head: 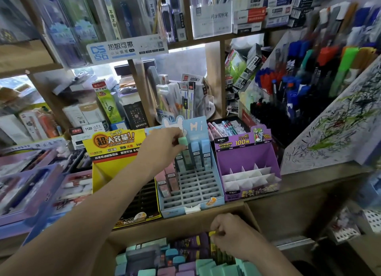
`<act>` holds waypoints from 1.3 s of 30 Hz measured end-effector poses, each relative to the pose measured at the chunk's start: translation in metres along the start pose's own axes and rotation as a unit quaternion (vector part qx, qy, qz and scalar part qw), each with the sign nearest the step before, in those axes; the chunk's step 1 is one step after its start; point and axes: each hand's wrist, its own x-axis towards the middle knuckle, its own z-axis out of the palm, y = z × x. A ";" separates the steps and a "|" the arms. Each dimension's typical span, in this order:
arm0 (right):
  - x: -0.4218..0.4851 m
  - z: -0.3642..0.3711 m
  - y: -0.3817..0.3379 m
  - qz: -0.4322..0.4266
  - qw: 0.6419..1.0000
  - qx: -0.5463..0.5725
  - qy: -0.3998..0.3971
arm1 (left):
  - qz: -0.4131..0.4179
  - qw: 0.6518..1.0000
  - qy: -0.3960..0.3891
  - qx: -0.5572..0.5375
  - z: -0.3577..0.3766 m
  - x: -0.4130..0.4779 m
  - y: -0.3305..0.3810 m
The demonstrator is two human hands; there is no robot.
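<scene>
My left hand (165,145) reaches forward over a light-blue display box (218,185) with a grid of slots and pinches a mint-green lead case (183,143) by its cap, at the box's back row. Two blue cases (201,154) stand beside it and pink cases (168,178) fill the left slots. My right hand (231,232) is low at the front, over a cardboard carton (115,242) full of mint, blue and purple cases (208,265). Its curled fingers pinch a small yellow-tipped item (213,233); what it is I cannot tell.
A yellow display box (111,148) stands left of the blue one, a purple box with white dividers (247,172) right. Pen racks (299,90) rise at the right beside a scribbled test sheet (334,127). Shelves of boxed pens (115,18) fill the back.
</scene>
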 end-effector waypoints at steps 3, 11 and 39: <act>0.001 0.000 0.001 0.001 1.000 0.000 -0.002 | 0.001 1.000 -0.002 0.027 0.002 0.000 0.000; 0.003 0.000 0.001 -0.004 1.000 -0.001 -0.001 | 0.032 0.998 -0.031 0.032 0.002 0.003 0.000; -0.002 0.004 -0.006 -0.040 0.999 -0.026 0.018 | -0.027 0.993 0.091 -0.067 -0.015 -0.083 -0.009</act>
